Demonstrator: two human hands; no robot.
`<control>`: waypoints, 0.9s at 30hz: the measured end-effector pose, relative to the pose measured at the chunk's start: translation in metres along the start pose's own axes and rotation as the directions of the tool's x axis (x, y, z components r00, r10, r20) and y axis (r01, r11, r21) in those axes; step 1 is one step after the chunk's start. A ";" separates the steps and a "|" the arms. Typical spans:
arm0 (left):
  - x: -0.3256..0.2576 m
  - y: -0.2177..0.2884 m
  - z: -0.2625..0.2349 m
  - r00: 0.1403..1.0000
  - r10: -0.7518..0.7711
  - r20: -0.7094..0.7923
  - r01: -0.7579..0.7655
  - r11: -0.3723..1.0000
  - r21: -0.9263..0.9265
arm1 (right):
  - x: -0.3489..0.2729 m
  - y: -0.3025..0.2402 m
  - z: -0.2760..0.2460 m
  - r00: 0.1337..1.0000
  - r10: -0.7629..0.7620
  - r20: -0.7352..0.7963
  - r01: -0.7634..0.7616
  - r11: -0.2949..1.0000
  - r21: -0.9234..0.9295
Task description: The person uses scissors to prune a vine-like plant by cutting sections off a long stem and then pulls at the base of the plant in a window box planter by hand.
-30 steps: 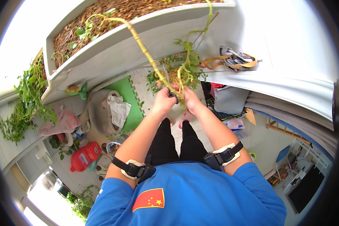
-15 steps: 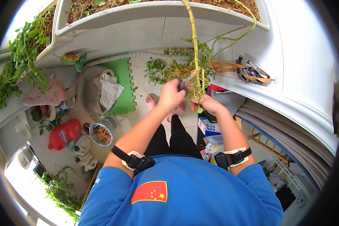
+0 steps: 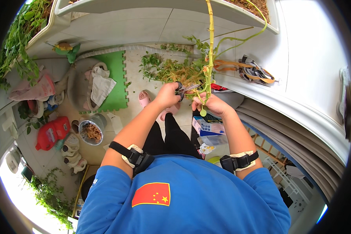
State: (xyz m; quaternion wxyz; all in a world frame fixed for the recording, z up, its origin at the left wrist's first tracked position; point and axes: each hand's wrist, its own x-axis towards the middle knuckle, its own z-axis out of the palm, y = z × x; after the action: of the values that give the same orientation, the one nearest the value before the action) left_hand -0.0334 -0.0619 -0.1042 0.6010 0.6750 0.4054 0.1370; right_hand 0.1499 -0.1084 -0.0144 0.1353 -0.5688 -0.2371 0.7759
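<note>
A thick yellow-green vine stem [image 3: 211, 35] hangs down from the planter box [image 3: 160, 5] at the top. Its lower end carries thin side shoots and a small round leaf [image 3: 203, 112]. My left hand [image 3: 168, 94] is closed round the dark handles of a pair of scissors [image 3: 182, 90]. Their blades point right, in among the side shoots; whether they touch a shoot I cannot tell. My right hand [image 3: 211, 105] grips the vine near its lower end, fingers bent round it and partly hidden by the shoots.
Cut greenery [image 3: 171, 69] lies on the floor beyond my hands. To the left stand a bin [image 3: 99, 121] with dry brown scraps, a red jug [image 3: 52, 133] and a grey tub [image 3: 78, 87] on a green foam mat [image 3: 119, 78]. An orange-brown strap [image 3: 226, 67] lies at the right.
The scissors have come down from higher on the stem to the shoots near my right hand, and their blades now point more level. The whole view has shifted slightly.
</note>
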 end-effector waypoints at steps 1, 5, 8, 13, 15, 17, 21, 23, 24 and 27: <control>-0.002 0.004 -0.002 1.000 0.001 -0.001 -0.001 1.000 -0.002 | -0.001 0.001 0.000 1.000 0.001 -0.001 -0.001 1.000 -0.002; -0.018 0.026 -0.010 0.993 -0.110 0.037 0.114 0.985 -0.128 | -0.002 0.006 -0.011 0.997 -0.047 -0.064 0.047 0.999 -0.004; -0.036 0.028 -0.013 1.000 0.007 -0.024 -0.009 0.995 -0.100 | -0.002 0.008 -0.016 0.994 -0.089 -0.069 0.080 0.989 -0.125; -0.066 0.036 -0.022 0.989 0.145 -0.001 -0.145 0.988 0.045 | -0.026 -0.012 -0.003 0.998 0.054 0.012 -0.052 0.987 -0.155; -0.076 0.024 -0.020 0.975 0.223 -0.018 -0.221 0.974 0.056 | -0.032 -0.010 -0.003 0.998 0.050 0.035 -0.043 0.981 -0.187; -0.087 0.012 -0.019 0.951 0.310 -0.015 -0.308 0.949 0.074 | -0.038 -0.010 -0.004 0.998 0.049 0.034 -0.042 0.982 -0.184; -0.100 0.014 -0.022 0.918 0.391 -0.057 -0.385 0.918 0.093 | -0.043 -0.011 -0.003 0.999 0.043 0.033 -0.037 0.982 -0.184; -0.102 0.017 -0.020 0.912 0.404 -0.065 -0.398 0.913 0.089 | -0.045 -0.011 -0.002 0.999 0.042 0.029 -0.036 0.983 -0.180; -0.104 0.019 -0.020 0.907 0.416 -0.069 -0.409 0.908 0.089 | -0.045 -0.011 -0.003 0.999 0.043 0.027 -0.038 0.986 -0.163; -0.104 0.023 -0.024 0.926 0.369 -0.076 -0.365 0.929 0.061 | -0.047 -0.009 -0.006 0.999 0.037 -0.013 -0.039 0.991 -0.131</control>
State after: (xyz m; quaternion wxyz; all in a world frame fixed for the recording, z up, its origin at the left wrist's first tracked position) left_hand -0.1066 -0.1185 -0.0454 0.5313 0.7460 0.3004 0.2664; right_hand 0.1698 -0.1219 0.0274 0.0840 -0.5848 -0.2760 0.7581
